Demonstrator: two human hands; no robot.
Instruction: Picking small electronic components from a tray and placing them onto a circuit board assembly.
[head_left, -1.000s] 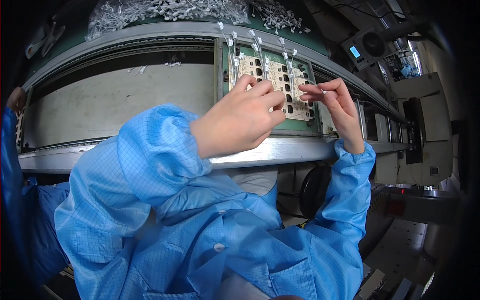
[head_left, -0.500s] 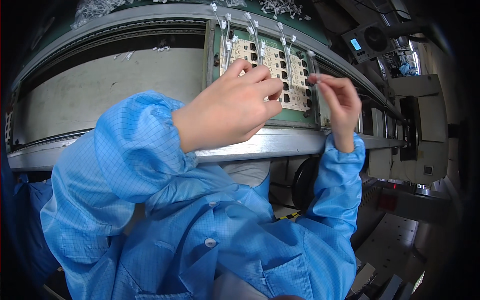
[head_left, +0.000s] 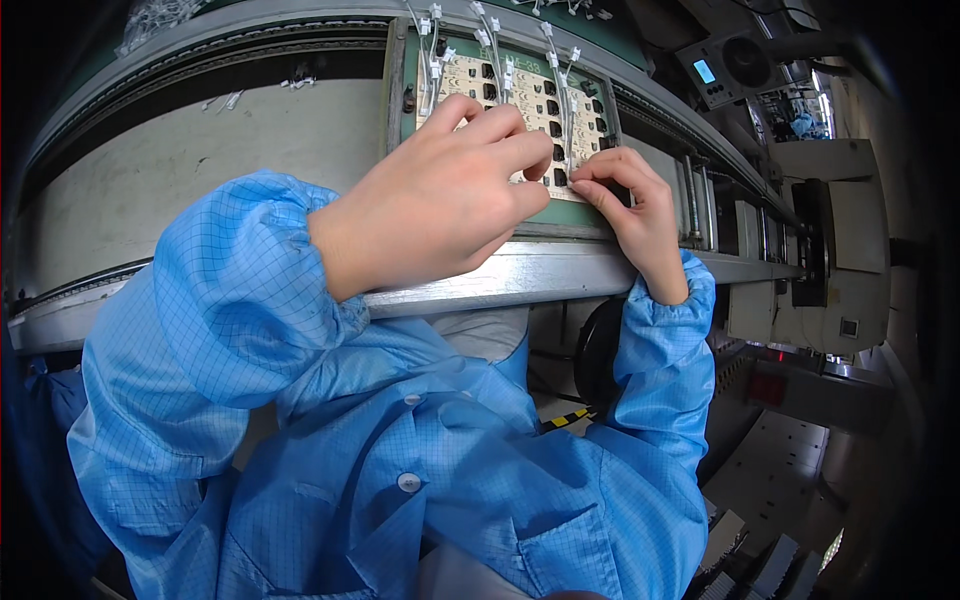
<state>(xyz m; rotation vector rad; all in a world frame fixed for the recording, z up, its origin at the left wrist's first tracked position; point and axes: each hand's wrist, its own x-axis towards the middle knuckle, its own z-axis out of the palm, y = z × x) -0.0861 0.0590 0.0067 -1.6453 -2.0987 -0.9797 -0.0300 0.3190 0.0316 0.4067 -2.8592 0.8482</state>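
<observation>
Workroom space is crossed by metal conveyor rails (head_left: pixel 480 280), with a pale surface (head_left: pixel 290 170) enclosed between them. Toward the right, a green carrier frame (head_left: pixel 570 212) is set between the rails, and a beige circuit board panel (head_left: pixel 527 100) is borne in it. The panel's lower left is covered by the left hand (head_left: pixel 440 190), its fingers loosely bent; whether anything is gripped underneath cannot be told. At the lower right, the right hand (head_left: pixel 637 205) is placed with thumb and forefinger close together; any lead between them is hidden. Three groups of white-plugged wire leads (head_left: pixel 508 70) are already set on the panel, while none is seen at the rightmost column of black components (head_left: pixel 602 125). What is left beneath the left hand cannot be judged.
</observation>
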